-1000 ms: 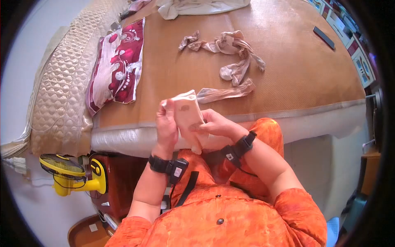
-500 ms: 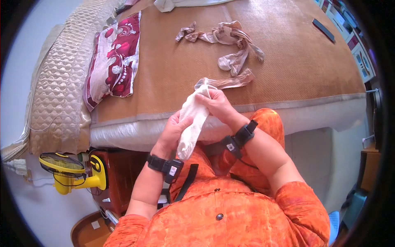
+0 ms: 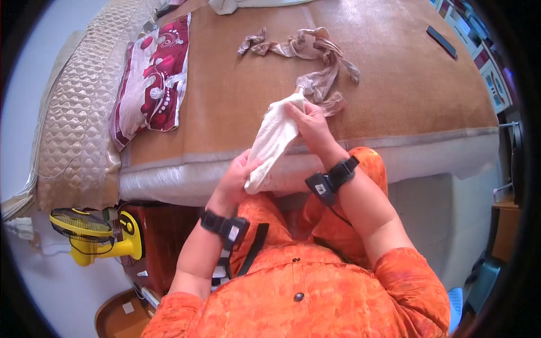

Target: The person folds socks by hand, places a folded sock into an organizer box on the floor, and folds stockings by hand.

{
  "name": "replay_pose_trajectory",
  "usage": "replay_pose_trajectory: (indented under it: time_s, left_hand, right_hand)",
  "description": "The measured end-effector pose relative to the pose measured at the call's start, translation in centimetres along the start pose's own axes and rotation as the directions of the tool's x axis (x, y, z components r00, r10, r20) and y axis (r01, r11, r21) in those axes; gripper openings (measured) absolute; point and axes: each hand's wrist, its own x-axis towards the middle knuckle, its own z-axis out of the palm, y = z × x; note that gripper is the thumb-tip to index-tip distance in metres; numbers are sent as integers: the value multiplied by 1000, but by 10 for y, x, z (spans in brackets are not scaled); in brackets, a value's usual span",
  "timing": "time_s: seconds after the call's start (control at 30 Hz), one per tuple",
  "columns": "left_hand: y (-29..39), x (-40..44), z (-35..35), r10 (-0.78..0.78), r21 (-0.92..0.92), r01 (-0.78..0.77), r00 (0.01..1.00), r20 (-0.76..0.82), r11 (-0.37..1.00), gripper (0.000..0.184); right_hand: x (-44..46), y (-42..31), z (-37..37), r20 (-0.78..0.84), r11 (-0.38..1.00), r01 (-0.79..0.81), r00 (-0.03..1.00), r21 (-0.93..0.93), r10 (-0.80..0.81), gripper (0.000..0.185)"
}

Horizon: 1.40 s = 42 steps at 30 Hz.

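A white sock (image 3: 274, 139) is stretched at a slant between my two hands, over the near edge of the bed. My left hand (image 3: 235, 177) pinches its lower end, the toe part. Higher up and to the right, my right hand (image 3: 311, 125) grips the sock near its opening. Just beyond, several crumpled pinkish-brown socks (image 3: 321, 80) lie in a loose chain on the brown mat (image 3: 394, 101). The sock's upper end overlaps the nearest of them in view.
A maroon and white pillow (image 3: 155, 81) lies at the bed's left. A dark phone (image 3: 441, 42) rests at the far right of the mat. White cloth (image 3: 259, 4) lies at the far edge. A yellow fan (image 3: 101, 236) stands at lower left, beside a red cabinet (image 3: 163, 242).
The item, earlier folded flatter between my hands, is now drawn out lengthwise. My right hand has moved up and to the right with its upper end, and my left hand holds the lower end.
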Motion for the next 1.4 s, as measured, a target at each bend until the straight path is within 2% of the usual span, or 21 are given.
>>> replay_pose_trajectory:
  time_s: [0.1,0.17,0.2,0.27,0.37,0.5,0.57,0.63,0.7,0.77,0.83,0.87,0.93,0.97,1.03,1.07,1.13,1.17,1.27,1.37,1.4]
  left_hand:
    - [55,-55,81,164,26,-165,986,33,986,47]
    - [76,-82,106,170,-180,-145,977,131,973,53]
    - [70,-81,101,336,-257,-266,896,289,929,66]
    - [59,-79,93,492,-347,-370,775,397,862,79]
    - [46,-74,80,599,-395,-455,669,441,798,81]
    - [48,-65,72,679,-439,-519,540,497,734,83]
    - [66,-67,72,436,-156,-410,794,423,899,59]
    - [84,-62,72,178,105,-211,950,256,972,35]
    - [60,-12,21,89,221,-107,992,89,969,23]
    - [18,31,-40,-91,196,124,981,-169,973,18]
    - [-5,44,-52,-145,178,219,923,-356,959,17]
    - [-11,48,-53,-141,181,213,928,-344,960,17]
    - [-16,47,-48,-63,7,69,940,-335,998,18]
    - [-16,47,-47,-54,3,58,942,-331,998,18]
    - [-15,47,-46,-57,-11,56,948,-314,998,19]
    - [-15,47,-44,-55,-14,53,950,-308,999,19]
    - [-14,46,-40,-79,-1,82,949,-304,997,21]
    - [-15,46,-42,-76,-1,79,951,-301,997,21]
    - [-15,42,-49,-42,-207,15,991,-126,978,24]
    - [-2,22,-33,36,-242,-65,991,-125,968,27]
    - [3,16,-31,34,-197,-45,998,-61,979,28]
  right_hand:
    - [-30,-67,30,73,946,-18,997,325,-6,14]
    - [-49,-84,28,28,955,64,997,290,-75,16]
    - [-60,-84,21,-19,915,359,929,-182,-369,23]
    - [-78,-99,30,-75,918,381,918,-106,-390,38]
    - [-75,-97,29,189,851,133,947,507,-261,53]
    - [-73,-96,31,-54,918,219,975,330,-214,45]
    - [-66,-99,28,-88,955,260,964,141,-249,38]
    - [-41,-98,19,2,945,283,958,-161,-287,27]
    - [-2,-73,3,44,883,241,969,-404,-244,17]
    - [27,-2,-49,-100,917,-151,987,-369,122,17]
    - [27,24,-45,-91,648,-101,995,-755,49,17]
    - [25,24,-47,-94,642,-97,995,-760,38,17]
    - [18,19,-41,-149,386,0,923,-922,-354,22]
    - [14,16,-38,-138,378,9,923,-926,-359,22]
    - [0,1,-18,-138,593,90,934,-800,-329,23]
    - [-8,-1,-9,12,565,167,964,-808,-267,23]
    - [-28,3,18,508,339,605,793,-720,-337,25]
    - [-37,8,24,593,284,617,786,-734,-173,32]
    - [-44,23,31,622,283,636,769,-718,-148,37]
    - [-42,26,27,474,420,516,856,-747,-207,36]
    - [-41,24,24,418,548,408,901,-730,-115,33]
